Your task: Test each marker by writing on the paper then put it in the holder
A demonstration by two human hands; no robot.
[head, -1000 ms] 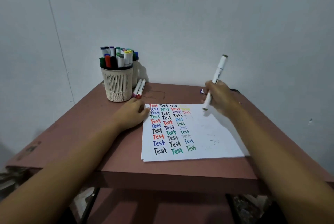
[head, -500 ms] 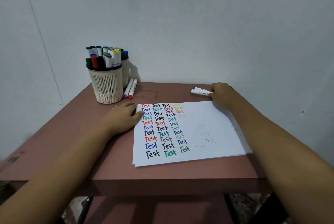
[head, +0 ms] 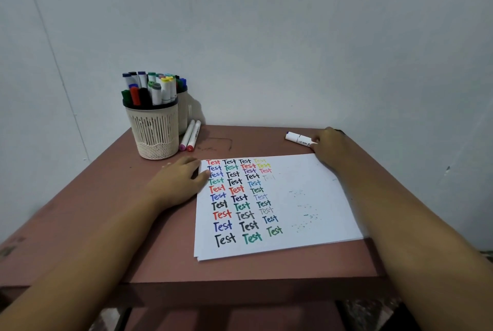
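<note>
We see the left hand (head: 181, 184) lying flat on the reddish tabletop (head: 80, 210), fingers relaxed and apart, their tips touching the near-left edge of the paper (head: 306, 192). The sheet spreads from that hand across to the right hand (head: 329, 146), which sits at the paper's far corner. Rows of the word "Test" in many colours fill the part of the sheet nearest the left hand.

Just to the left of the right hand lies a white marker (head: 297, 138) with a dark blue cap, flat on the tabletop, one end meeting the fingers. Those fingers are turned away from us, so we cannot tell whether they pinch it or only touch it.

Beyond the left hand stands the cream holder (head: 154, 133), packed with upright markers (head: 157, 90). A second holder (head: 184, 113) stands behind it, and two loose markers (head: 190, 136) lie side by side just beside them.
</note>
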